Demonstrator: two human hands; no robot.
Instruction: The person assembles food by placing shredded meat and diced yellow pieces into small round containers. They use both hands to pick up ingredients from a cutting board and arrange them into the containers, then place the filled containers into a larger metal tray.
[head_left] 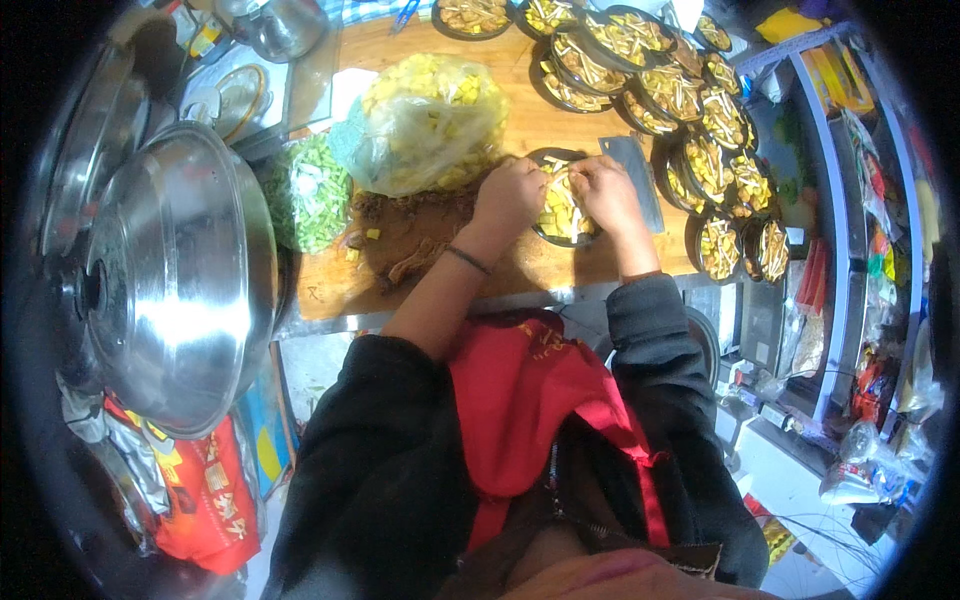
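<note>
A small black bowl point(566, 236) stands on the wooden tabletop close to its front edge. Yellow chunks and pale food strips point(558, 186) fill it. My left hand point(512, 194) is closed at the bowl's left rim; whatever is in its fingers stays hidden. From the right, my right hand point(606, 192) reaches over the bowl, fingers pinched at the pale strips. Just beyond my right hand lies a cleaver point(634, 180) with a broad grey blade. Behind my left hand sits a large clear plastic bag point(432, 125) of yellow chunks.
Several filled black bowls point(660, 90) crowd the table's far right, some overlapping. A bag of cut green vegetables point(312, 195) and dark scraps point(410, 235) lie left of my hands. A big metal lid point(180, 280) stands at the left; a shelf rack point(830, 200) rises at the right.
</note>
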